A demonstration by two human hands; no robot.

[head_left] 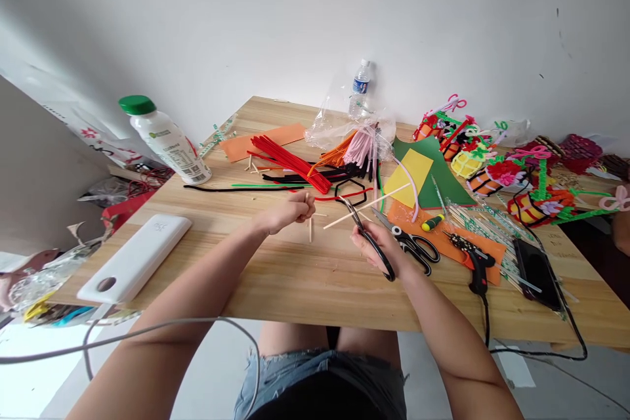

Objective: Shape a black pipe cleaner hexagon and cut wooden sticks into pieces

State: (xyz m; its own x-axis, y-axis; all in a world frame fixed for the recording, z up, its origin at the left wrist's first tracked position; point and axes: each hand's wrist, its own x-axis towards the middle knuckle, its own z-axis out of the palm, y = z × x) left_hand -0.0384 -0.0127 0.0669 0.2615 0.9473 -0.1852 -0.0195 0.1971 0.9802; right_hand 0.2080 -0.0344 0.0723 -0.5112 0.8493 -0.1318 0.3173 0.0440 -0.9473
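Just left of the table's middle, my left hand [294,210] is closed, with a short piece of wooden stick [310,230] upright below its fingers. My right hand [378,244] is wrapped round black-handled scissors [370,241], whose blades point up and to the left. Across the blades lies a long wooden stick [388,197], slanting up to the right. A second pair of scissors [413,244] rests on the table just right of my right hand. Beyond my hands are red pipe cleaners [293,163] and a black bent pipe cleaner frame [361,190].
On the left stand a green-capped bottle [170,147] and a white power bank [138,256]. At right lie a glue gun [476,266], a phone [539,272], wrapped sticks and several decorated baskets [534,207]. Yellow card [408,177] and a water bottle [361,85] are further back.
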